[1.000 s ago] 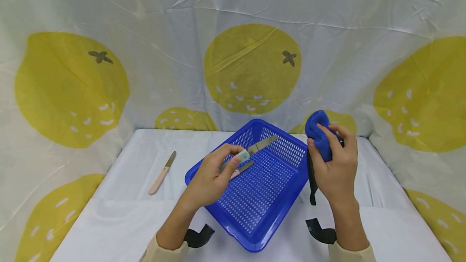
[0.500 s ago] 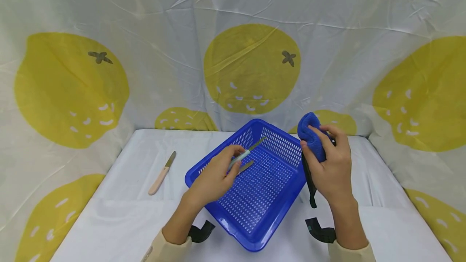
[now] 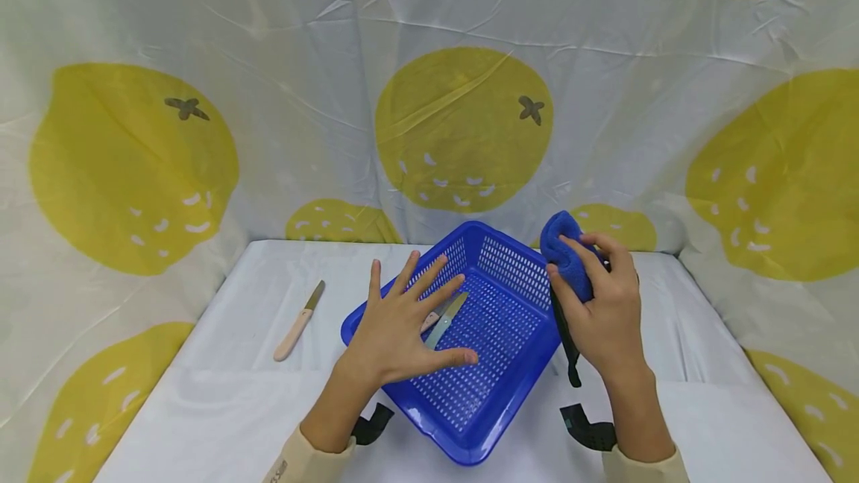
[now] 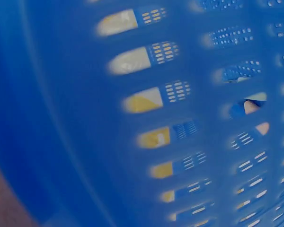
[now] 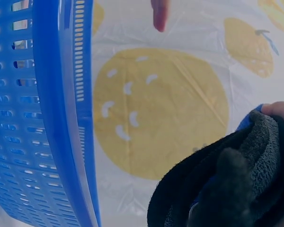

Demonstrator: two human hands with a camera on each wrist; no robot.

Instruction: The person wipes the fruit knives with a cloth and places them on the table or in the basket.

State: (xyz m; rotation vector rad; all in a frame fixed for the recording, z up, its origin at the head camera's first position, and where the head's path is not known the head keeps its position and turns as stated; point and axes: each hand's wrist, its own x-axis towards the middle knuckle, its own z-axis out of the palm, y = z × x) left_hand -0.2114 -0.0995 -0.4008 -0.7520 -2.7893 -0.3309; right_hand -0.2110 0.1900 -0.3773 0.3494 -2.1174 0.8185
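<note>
Over the left side of a blue plastic basket (image 3: 496,393), my left hand (image 3: 396,330) spreads its fingers wide and holds nothing. Just past its thumb and index finger, a knife with a pale green handle (image 3: 439,332) lies in the basket. Beside that one is a pink-handled knife (image 3: 430,321), partly hidden by the fingers. My right hand (image 3: 607,311) grips a bunched blue cloth (image 3: 567,256) beyond the basket's right rim. A black strap (image 3: 566,334) hangs below the cloth. In the right wrist view the cloth's underside (image 5: 265,156) looks dark.
Another knife with a pink handle (image 3: 292,334) lies on the white-covered table (image 3: 221,393), left of the basket. A lemon-print curtain (image 3: 604,95) stands behind and at both sides. The basket's slotted wall (image 4: 99,142) fills the left wrist view.
My left hand has lowered the green-handled knife into the basket, let it go and spread its fingers. My right hand has shifted slightly left with the cloth.
</note>
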